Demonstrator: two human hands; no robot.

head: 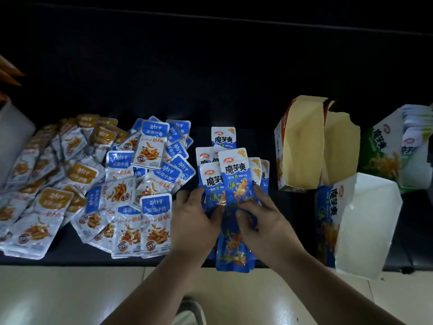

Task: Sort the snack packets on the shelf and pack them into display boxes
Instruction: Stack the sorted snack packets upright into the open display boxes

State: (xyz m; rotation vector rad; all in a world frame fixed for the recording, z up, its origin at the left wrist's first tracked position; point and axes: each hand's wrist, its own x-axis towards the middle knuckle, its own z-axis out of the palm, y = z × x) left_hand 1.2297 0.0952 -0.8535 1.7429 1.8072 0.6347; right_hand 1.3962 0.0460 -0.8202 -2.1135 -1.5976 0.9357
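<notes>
Left hand (194,221) and right hand (264,221) both pinch blue packet bundle (235,174), fingers curled round its edges. Bundle lies left of blue display box (326,207), long axis pointing away from person. Right hand nearer box.

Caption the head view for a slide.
The left hand and right hand grip a fan of blue packets on the dark shelf, fish-snack packets heaped left, open display boxes right.
</notes>
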